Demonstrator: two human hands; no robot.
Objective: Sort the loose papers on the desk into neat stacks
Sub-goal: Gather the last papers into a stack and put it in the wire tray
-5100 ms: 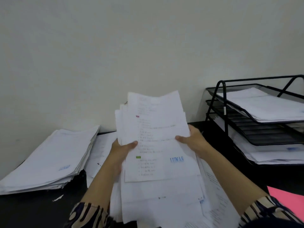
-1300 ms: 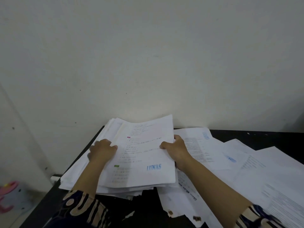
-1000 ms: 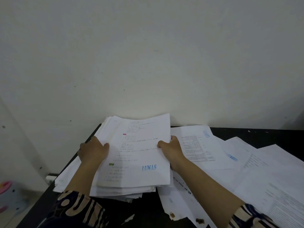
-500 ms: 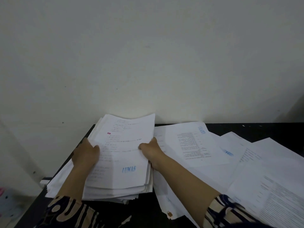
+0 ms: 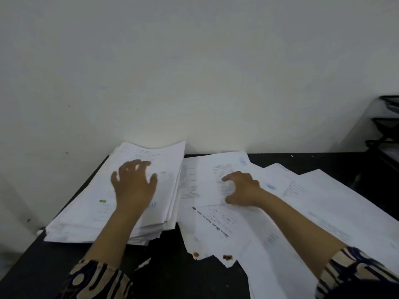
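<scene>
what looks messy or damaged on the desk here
The loose papers right of the stack lie fanned and overlapping at odd angles. The near edge of one sheet carries brownish marks and looks ragged, like rust or torn staple holes. A small paper scrap sits on the desk.

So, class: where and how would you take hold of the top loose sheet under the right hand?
Judging by its pose, pinch the sheet at its near edge, coming from the right: that edge lies free over the papers below, while its left edge runs close beside the stack.
</scene>
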